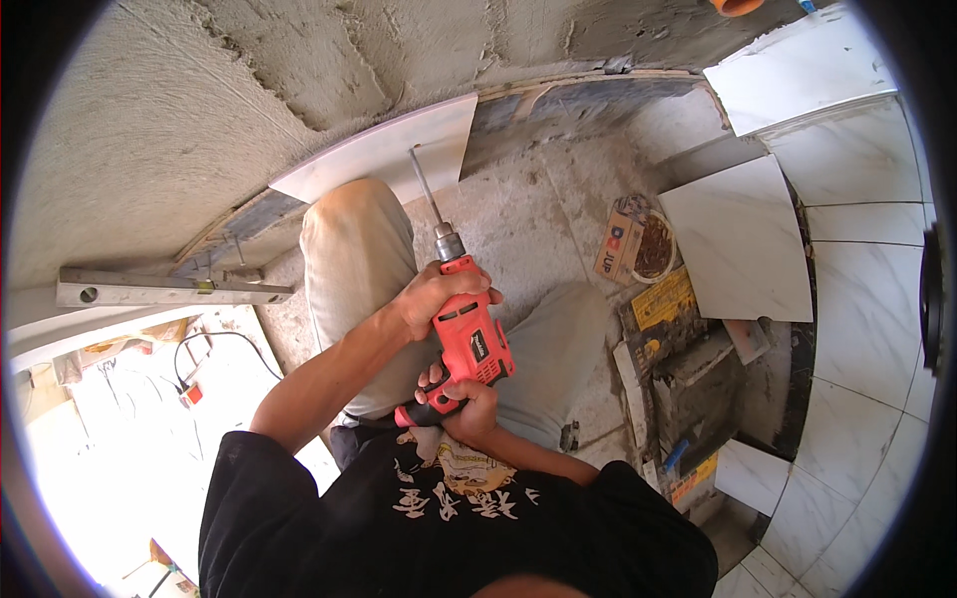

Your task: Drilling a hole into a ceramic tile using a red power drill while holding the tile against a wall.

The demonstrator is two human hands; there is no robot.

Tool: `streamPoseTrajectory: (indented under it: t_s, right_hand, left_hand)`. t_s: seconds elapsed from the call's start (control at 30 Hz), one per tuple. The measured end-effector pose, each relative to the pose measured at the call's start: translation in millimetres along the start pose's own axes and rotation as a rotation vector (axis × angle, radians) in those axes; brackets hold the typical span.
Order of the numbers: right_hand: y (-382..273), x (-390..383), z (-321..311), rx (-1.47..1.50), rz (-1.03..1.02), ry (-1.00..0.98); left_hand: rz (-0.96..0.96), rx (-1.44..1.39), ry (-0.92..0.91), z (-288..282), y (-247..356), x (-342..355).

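Observation:
A red and black power drill [477, 344] lies across the space between my bent knees. My left hand [444, 297] is wrapped round its front body, just behind the chuck. Lower down, my right hand [464, 399] grips the rear handle, close to my shirt. From the chuck [448, 242] a long thin drill bit [427, 187] points forward. Its tip meets a pale tile [439, 149] leaning at the foot of the wall, at a small dark spot; how deep it goes I cannot tell.
A rough plastered wall [329, 70] rises ahead. At left, a metal spirit level [169, 291] lies beside a bright opening with a black cable. On the right are a loose white tile [743, 239], a round container of brown bits [654, 249], a carton [618, 239] and a mortar-stained box [693, 389].

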State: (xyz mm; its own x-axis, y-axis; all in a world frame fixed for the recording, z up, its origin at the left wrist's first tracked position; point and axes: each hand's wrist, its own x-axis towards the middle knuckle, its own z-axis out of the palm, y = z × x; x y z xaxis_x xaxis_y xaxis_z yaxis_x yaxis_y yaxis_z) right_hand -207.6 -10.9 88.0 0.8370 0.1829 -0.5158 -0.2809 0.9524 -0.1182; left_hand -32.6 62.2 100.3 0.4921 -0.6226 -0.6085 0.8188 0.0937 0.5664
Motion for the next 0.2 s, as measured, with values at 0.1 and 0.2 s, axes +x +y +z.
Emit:
streamPoseTrajectory:
  t_s: [0.1,0.2]
  right_hand:
    - [-2.4,0.7,1.7,-0.017,-0.005,-0.009]
    - [-3.6,1.4,-1.4,-0.04,0.035,0.02]
  left_hand:
    - [0.026,-0.023,0.017,2.1,-1.3,-0.1]
    - [0.015,0.013,0.017,0.9,1.2,-1.6]
